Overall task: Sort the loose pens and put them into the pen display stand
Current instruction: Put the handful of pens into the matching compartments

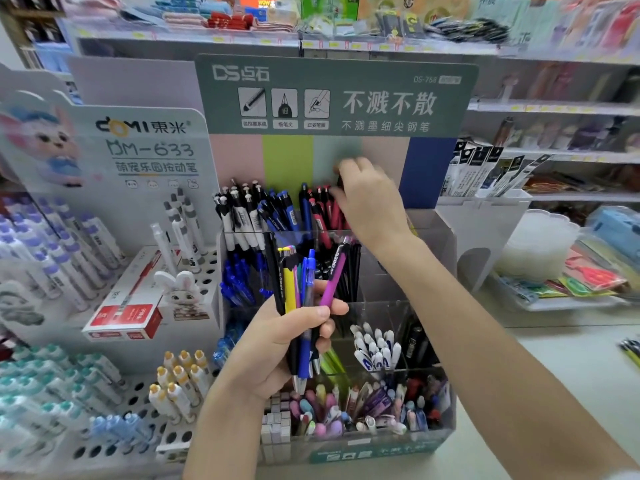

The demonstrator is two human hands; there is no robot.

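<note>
right hand [369, 199] motion-blurred, fingertips lost in blur at red pens [325, 220], back row of pen display stand [429, 174]; cannot tell if it grasps anything. left hand [273, 344], nearer and lower, clenched round bundle of loose pens [289, 289], tips down.

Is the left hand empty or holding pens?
Holding: the left hand grips a mixed bundle of pens, yellow, blue and purple among them, clicker ends up, tips down.
</note>
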